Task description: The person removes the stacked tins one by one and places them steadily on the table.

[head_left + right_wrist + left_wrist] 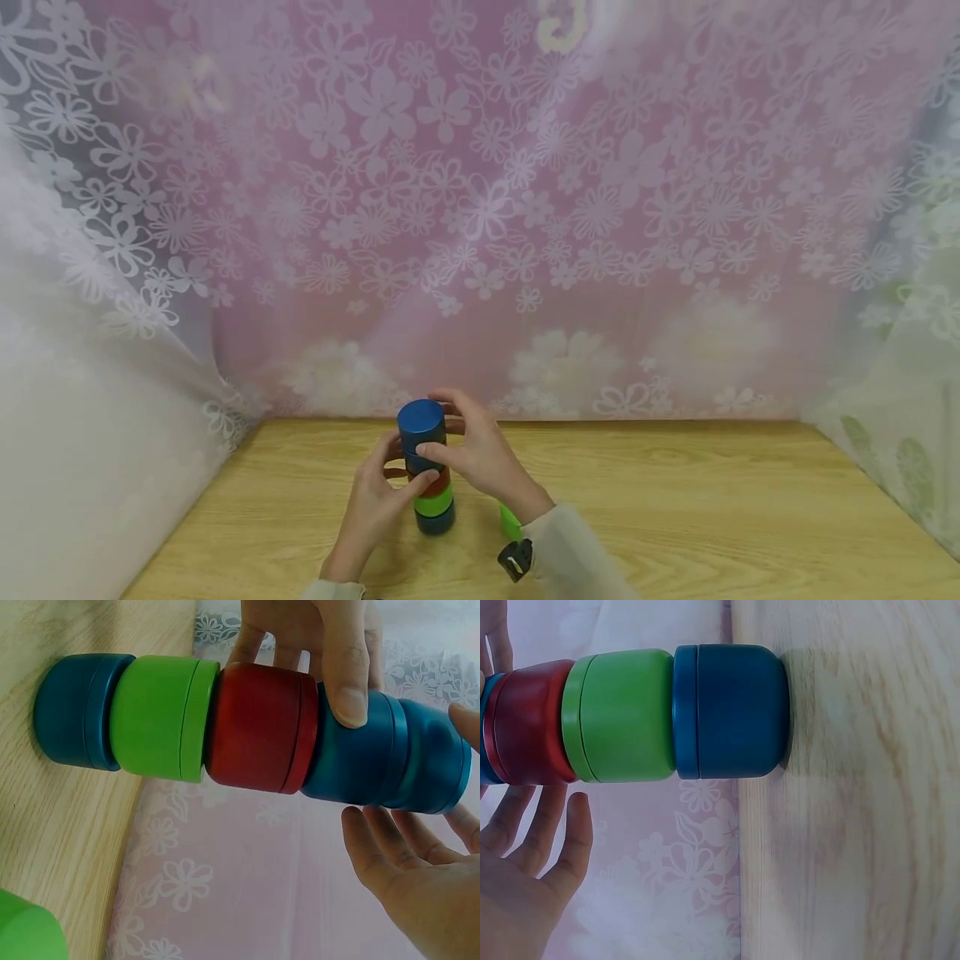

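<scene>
A tower of round jars (429,479) stands on the wooden table (675,517). From the bottom it runs dark blue (75,712), green (157,716), red (259,727), then two blue jars (356,761), with the topmost one (431,761) slightly tilted. My left hand (378,496) holds the middle of the tower, its thumb pressing on the lower blue jar and its fingers behind the red one (532,724). My right hand (476,454) curls round the top blue jar (421,421), thumb in front and fingers behind.
A second green jar (510,521) stands on the table just right of the tower, partly hidden by my right wrist; it also shows in the right wrist view (26,934). A flowered curtain (480,208) closes off the back and both sides.
</scene>
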`<action>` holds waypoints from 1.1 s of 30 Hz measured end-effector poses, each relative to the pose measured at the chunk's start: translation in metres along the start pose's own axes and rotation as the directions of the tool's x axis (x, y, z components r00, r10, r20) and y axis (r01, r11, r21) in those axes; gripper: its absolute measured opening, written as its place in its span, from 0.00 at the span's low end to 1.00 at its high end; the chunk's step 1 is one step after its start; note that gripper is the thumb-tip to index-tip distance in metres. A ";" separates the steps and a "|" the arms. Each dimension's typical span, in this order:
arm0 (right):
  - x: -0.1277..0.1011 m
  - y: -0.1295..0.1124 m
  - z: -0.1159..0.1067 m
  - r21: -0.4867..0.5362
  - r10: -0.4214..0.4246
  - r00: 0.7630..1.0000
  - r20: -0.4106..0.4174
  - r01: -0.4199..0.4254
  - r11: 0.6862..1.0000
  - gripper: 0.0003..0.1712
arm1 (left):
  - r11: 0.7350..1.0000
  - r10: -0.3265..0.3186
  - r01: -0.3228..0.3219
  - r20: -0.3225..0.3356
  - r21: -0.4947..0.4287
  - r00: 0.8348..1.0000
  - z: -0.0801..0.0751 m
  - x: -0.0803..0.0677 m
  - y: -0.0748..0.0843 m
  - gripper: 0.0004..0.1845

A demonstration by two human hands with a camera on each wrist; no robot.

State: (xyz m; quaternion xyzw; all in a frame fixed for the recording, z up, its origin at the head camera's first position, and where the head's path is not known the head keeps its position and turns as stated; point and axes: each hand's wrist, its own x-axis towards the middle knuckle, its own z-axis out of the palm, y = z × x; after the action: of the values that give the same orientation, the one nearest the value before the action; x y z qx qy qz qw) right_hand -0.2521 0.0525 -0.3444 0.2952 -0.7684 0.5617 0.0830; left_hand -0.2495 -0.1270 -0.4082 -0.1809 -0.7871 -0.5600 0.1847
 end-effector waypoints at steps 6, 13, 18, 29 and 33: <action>0.000 0.001 0.003 -0.014 0.007 1.000 0.000 -0.007 1.000 0.34 | 1.000 0.006 -0.006 0.006 0.001 1.000 0.000 -0.003 0.000 0.31; -0.002 0.005 0.004 -0.025 -0.012 1.000 0.020 0.013 1.000 0.33 | 1.000 0.002 -0.002 0.006 0.002 1.000 0.001 -0.004 -0.002 0.30; -0.001 0.005 0.004 -0.038 -0.031 1.000 0.004 0.031 0.999 0.31 | 1.000 0.012 -0.012 0.003 -0.004 1.000 0.002 -0.002 0.000 0.30; 0.000 0.000 0.005 -0.003 -0.032 0.999 -0.042 0.031 1.000 0.27 | 1.000 0.020 -0.020 0.001 0.004 1.000 0.000 0.000 0.001 0.31; -0.002 -0.001 0.003 -0.009 -0.026 0.998 -0.054 0.025 1.000 0.27 | 1.000 0.020 -0.020 -0.002 0.009 1.000 0.001 -0.001 0.000 0.31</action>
State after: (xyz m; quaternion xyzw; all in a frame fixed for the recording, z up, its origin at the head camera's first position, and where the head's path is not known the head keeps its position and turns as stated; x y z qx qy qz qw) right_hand -0.2495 0.0503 -0.3455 0.2892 -0.7644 0.5653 0.1121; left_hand -0.2485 -0.1262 -0.4085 -0.1876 -0.7875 -0.5548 0.1919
